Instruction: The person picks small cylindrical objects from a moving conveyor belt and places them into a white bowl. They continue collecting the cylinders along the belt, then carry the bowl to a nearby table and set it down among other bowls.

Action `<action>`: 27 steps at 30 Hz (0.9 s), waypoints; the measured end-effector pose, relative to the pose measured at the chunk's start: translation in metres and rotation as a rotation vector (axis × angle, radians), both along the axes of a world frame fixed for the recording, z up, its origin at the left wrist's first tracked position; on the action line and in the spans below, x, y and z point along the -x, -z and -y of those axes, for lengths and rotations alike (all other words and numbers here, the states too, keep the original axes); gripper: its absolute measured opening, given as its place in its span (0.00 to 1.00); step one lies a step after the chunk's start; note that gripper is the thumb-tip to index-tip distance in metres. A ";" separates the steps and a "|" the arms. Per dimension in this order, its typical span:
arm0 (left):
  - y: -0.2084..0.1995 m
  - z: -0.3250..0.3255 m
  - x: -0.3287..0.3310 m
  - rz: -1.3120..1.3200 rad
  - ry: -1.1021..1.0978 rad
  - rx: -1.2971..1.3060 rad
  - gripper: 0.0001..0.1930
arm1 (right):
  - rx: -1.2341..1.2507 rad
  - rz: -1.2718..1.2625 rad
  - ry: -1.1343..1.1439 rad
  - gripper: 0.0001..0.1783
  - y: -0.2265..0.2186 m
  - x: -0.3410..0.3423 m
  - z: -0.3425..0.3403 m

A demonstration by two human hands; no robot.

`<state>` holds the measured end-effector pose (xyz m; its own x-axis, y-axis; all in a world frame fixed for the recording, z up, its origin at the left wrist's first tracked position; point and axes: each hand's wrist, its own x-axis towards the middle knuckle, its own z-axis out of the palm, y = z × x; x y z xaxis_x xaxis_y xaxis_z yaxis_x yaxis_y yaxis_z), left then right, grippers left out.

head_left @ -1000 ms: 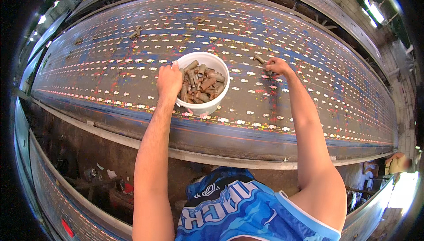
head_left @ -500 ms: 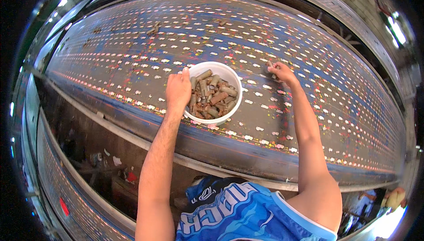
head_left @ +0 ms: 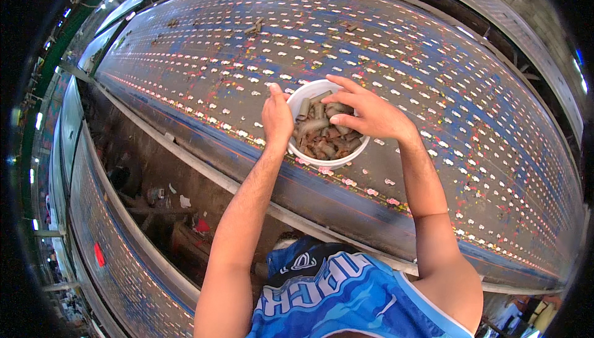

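Note:
A white plastic bucket (head_left: 329, 164) stands on the long patterned table, partly filled with brown and grey-brown cylindrical pieces (head_left: 314, 129), rough like short stubs. My left hand (head_left: 278, 115) is closed on the bucket's left rim, thumb up. Over the bucket's right side is my right hand (head_left: 371, 112), its fingers spread and reaching in above the pieces. Nothing shows between those fingers. The hand hides part of the rim and some of the contents.
The table surface (head_left: 427, 152) carries rows of small white and pink printed motifs with blue, red and yellow marks. A few loose brown pieces (head_left: 254, 28) lie farther back. A second patterned table (head_left: 117, 239) runs at lower left, with a red item (head_left: 99, 255) on it.
My right hand has come from the table right of the bucket to over it, and the piece it held no longer shows in it. My left hand stays on the rim. The view has shifted.

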<state>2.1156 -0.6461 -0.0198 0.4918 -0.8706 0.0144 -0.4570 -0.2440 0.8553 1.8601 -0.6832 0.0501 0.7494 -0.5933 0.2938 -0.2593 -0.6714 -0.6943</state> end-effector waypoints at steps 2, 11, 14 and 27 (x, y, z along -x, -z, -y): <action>0.007 0.001 -0.003 -0.005 -0.015 0.014 0.40 | -0.016 0.055 0.052 0.18 -0.001 -0.005 -0.013; 0.023 0.008 -0.009 0.051 0.225 0.026 0.24 | -0.158 0.448 0.778 0.24 0.084 -0.019 -0.085; 0.026 0.006 -0.011 0.025 0.288 0.027 0.21 | -0.197 0.595 0.986 0.29 0.108 -0.043 -0.107; 0.023 0.021 -0.055 -0.267 0.705 -0.091 0.22 | -0.149 1.159 1.161 0.33 0.116 -0.115 -0.109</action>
<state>2.1706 -0.6674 -0.0428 -0.2053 -0.9721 -0.1137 -0.3108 -0.0454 0.9494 1.9749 -0.5741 -0.0662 -0.6533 -0.7184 0.2389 0.1262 -0.4144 -0.9013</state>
